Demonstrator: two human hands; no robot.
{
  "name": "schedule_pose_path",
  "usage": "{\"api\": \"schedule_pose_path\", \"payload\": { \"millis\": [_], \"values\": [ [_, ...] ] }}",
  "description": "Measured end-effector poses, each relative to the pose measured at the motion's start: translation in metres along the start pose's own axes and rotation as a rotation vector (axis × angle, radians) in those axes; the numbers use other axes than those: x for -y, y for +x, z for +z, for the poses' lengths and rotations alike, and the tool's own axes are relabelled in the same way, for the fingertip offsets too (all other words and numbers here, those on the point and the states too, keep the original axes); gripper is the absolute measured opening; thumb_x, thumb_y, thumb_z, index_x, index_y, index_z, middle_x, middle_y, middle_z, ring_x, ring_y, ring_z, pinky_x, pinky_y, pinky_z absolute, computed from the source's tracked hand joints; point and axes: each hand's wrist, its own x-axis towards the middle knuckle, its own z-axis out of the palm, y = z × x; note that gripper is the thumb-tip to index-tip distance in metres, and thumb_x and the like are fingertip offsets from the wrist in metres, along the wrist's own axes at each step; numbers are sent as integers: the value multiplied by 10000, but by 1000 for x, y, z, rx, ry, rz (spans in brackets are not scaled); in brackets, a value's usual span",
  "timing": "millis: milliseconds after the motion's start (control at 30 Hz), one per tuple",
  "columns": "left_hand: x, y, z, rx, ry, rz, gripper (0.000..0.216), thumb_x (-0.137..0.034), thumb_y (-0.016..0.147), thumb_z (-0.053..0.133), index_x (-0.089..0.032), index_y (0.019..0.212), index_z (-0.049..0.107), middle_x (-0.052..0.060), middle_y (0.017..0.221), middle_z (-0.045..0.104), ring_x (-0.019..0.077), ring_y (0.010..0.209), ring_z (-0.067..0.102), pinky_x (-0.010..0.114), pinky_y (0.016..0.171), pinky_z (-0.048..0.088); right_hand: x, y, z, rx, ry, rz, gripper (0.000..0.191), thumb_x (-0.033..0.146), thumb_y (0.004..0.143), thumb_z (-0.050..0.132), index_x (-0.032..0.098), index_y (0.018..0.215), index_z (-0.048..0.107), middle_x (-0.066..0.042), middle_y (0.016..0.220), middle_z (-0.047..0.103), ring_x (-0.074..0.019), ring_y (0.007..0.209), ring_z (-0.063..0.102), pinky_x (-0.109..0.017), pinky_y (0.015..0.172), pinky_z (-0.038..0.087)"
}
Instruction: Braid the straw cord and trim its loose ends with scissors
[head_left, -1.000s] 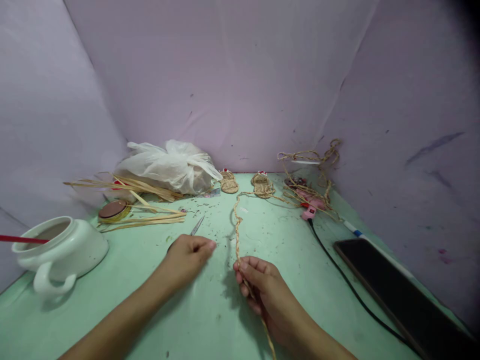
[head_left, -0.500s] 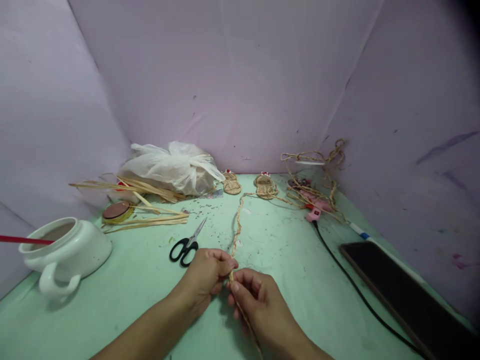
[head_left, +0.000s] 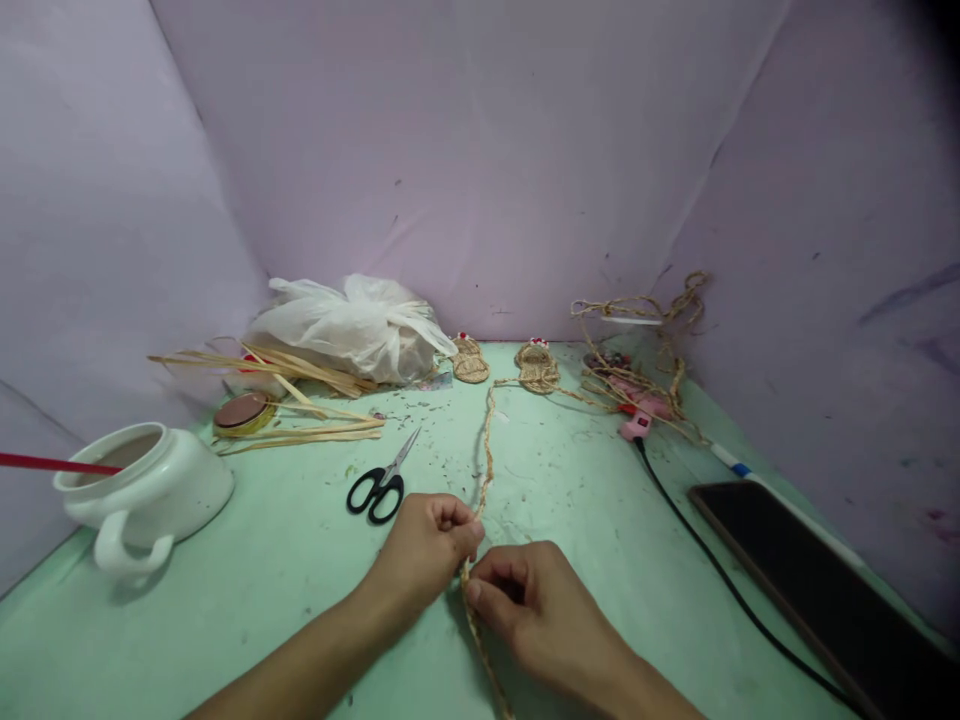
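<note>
The work surface (head_left: pixel 585 500) is covered by a mint-green sheet, flecked with small dark scraps and specks, most thickly toward the far end. It is enclosed on three sides by pale lilac panels: a left wall (head_left: pixel 90 250), a back wall (head_left: pixel 450 150) and a right wall (head_left: pixel 825 250), joined at creased corners. Dark smudges and streaks are seen on the right wall. Soft, even light is spread throughout, and only faint shadows are thrown.
</note>
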Motion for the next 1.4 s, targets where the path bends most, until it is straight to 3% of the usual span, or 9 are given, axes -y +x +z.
{"api": "schedule_pose_path", "payload": {
  "millis": [167, 367, 567, 667, 800, 900, 1033, 1167, 1400],
  "values": [
    [4, -1, 1, -22, 117, 48, 174, -259, 601, 581, -139, 514, 490, -71, 391, 400, 42, 376, 264, 189, 390, 176, 1, 15, -22, -185, 372, 240, 142, 266, 650, 566, 129, 635, 601, -11, 542, 563, -94, 441, 467, -211, 401, 345],
    [8, -3, 7, -22, 188, 92, 152, -225, 611, 565, -137, 515, 486, -70, 419, 384, 52, 416, 285, 194, 408, 192, 7, 20, -23, -245, 685, 249, 246, 327, 569, 688, 109, 661, 618, -44, 627, 619, -116, 515, 560, -224, 448, 448],
    [9, -2, 12, 20, 128, 67, 191, -240, 592, 588, -141, 484, 467, -71, 410, 370, 45, 414, 274, 185, 400, 181, 10, 30, -20, -286, 623, 305, 230, 266, 566, 692, 127, 481, 531, 20, 380, 512, -65, 345, 447, -178, 360, 362],
    [3, -3, 13, 98, 32, -17, 174, -279, 590, 573, -159, 530, 463, -71, 412, 405, 34, 355, 248, 178, 351, 152, 11, 32, -21, -271, 760, 281, 224, 246, 557, 686, 133, 476, 510, 35, 375, 491, -40, 352, 412, -156, 380, 344],
    [-5, -8, 14, 226, -82, -148, 241, -360, 569, 594, -182, 570, 431, -77, 395, 422, 17, 284, 169, 175, 290, 92, 12, 31, -19, -215, 963, 297, 249, 232, 491, 692, 143, 460, 461, 65, 372, 427, 2, 314, 227, -138, 303, 181],
    [-4, -10, 14, 242, -110, -172, 248, -371, 572, 610, -173, 587, 461, -77, 390, 425, 11, 271, 167, 171, 279, 88, 10, 29, -16, -202, 972, 287, 274, 256, 513, 696, 150, 470, 446, 85, 355, 377, 0, 309, 217, -143, 311, 181],
    [10, -7, 11, 189, -122, -137, 198, -278, 540, 640, -130, 640, 554, -28, 443, 530, 26, 306, 328, 164, 333, 203, 5, 27, -13, -356, 785, 163, 279, 325, 559, 711, 138, 533, 506, 61, 384, 451, -28, 318, 343, -159, 340, 276],
    [21, -2, 8, 188, -66, -147, 71, -161, 465, 592, -117, 483, 539, 23, 417, 563, 78, 384, 451, 193, 421, 304, 0, 29, -12, -364, 746, 169, 339, 406, 536, 719, 136, 547, 514, 40, 403, 490, -49, 325, 379, -180, 341, 309],
    [2, -19, 9, 153, 104, -281, 167, -299, 543, 599, -144, 598, 570, -86, 286, 402, 22, 219, 184, 172, 259, 100, -1, 29, -18, -434, 709, 105, 303, 379, 595, 693, 137, 572, 512, 13, 453, 551, -76, 385, 469, -211, 434, 400]
  ]
}}
